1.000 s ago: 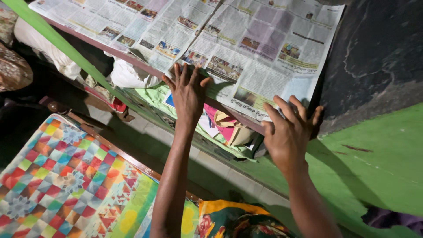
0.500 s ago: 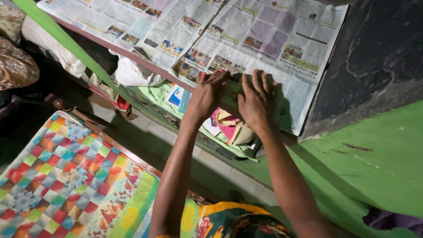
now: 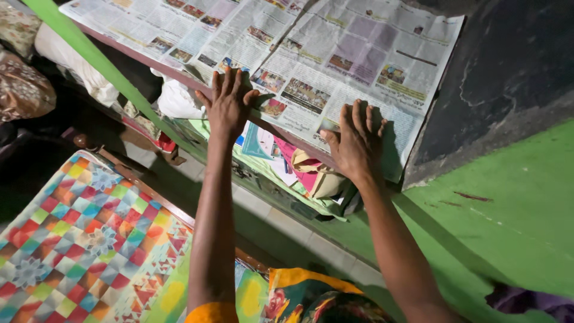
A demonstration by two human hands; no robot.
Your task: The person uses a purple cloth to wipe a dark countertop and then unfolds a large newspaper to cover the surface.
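- Both hands are flat, palms down, fingers spread, pressing on the newspaper (image 3: 335, 66) that covers the shelf (image 3: 179, 75); neither one grips anything.
- The left hand (image 3: 228, 107) sits at the front edge of the paper, near the seam where two sheets overlap, fingertips pointing away across the print.
- The right hand (image 3: 357, 143) lies further along the same front edge, on the right-hand sheet, close to its near corner, and the paper there hangs a little over the shelf's lip.
- The hands are well apart, with a stretch of printed page and colour photos between them.
- The newspaper lies opened out in several overlapping sheets, covering the shelf top from the far left to the dark wall (image 3: 508, 66) on the right.
- Under the shelf, a lower level holds a jumble of things: pink and tan folded paper (image 3: 311, 170), a pale green sheet (image 3: 263, 161) and a white cloth bundle (image 3: 173, 98).
- A green painted bar (image 3: 101, 66) slants across the shelf's front on the left.
- Bright green wall (image 3: 508, 203) fills the lower right.
- Down at the left, a patchwork quilt (image 3: 78, 239) in many colours lies spread on a bed.
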